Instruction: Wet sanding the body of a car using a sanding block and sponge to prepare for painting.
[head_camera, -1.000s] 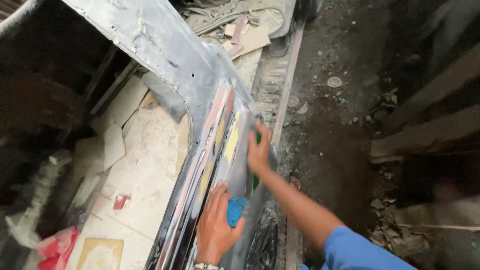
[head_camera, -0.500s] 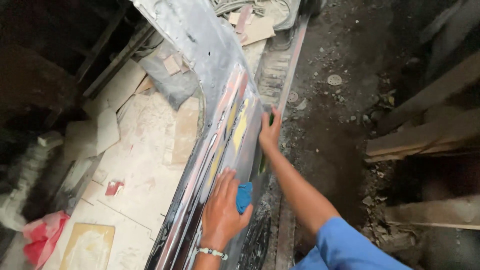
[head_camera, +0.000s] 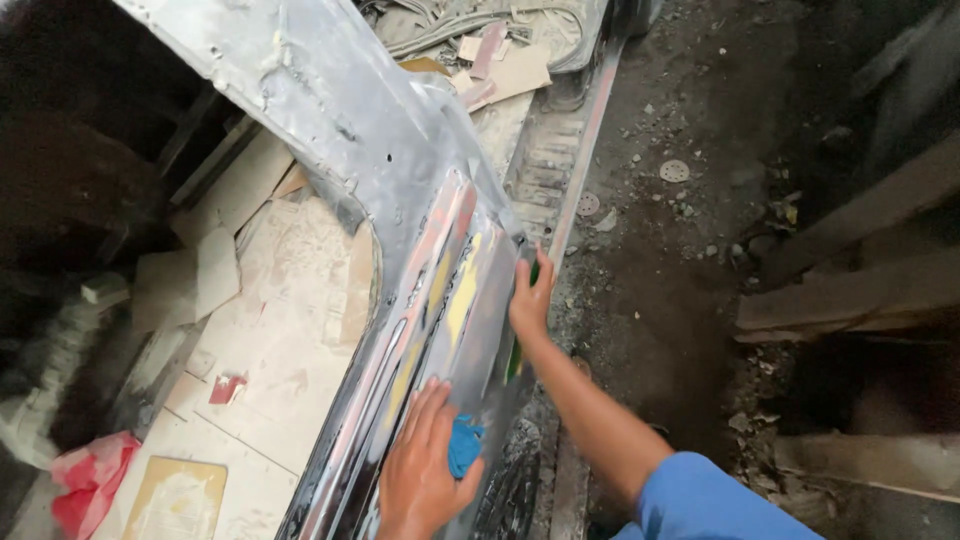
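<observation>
Under left hand (head_camera: 420, 475), blue pad (head_camera: 464, 446) half hidden on panel (head_camera: 400, 190)

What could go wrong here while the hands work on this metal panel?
The right hand grips the panel by its edge, and bare metal there could cut the fingers. The left hand presses a blue pad flat on the wet-looking surface and might slip. The panel stands tilted, steadied only by hand, so it could tip over.
</observation>
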